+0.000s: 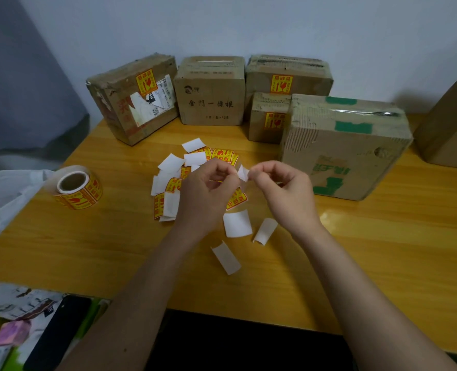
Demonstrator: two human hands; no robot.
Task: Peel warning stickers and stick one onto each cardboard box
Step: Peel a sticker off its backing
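Both hands meet above the middle of the yellow wooden bench (355,263), and between them sits a small white sticker piece (243,173). The left hand (206,191) pinches its left edge with thumb and forefinger, the other fingers curled in; the right hand (283,188) pinches the right edge in the same way. Whether the sticker has come free of its backing cannot be told. Under and around the hands lies a loose pile of cut stickers (173,183), some showing red and yellow print, some white side up, with three curled white backing slips (237,223) nearer the person. A sticker roll (78,187) lies on its side to the left, well apart from the pile. Along the wall stand five cardboard boxes: the left box (133,100), the back right box (288,76) and the small box (268,119) each bear a red and yellow sticker, while the middle box (210,92) and the large front box (345,148) show none on the faces in view.
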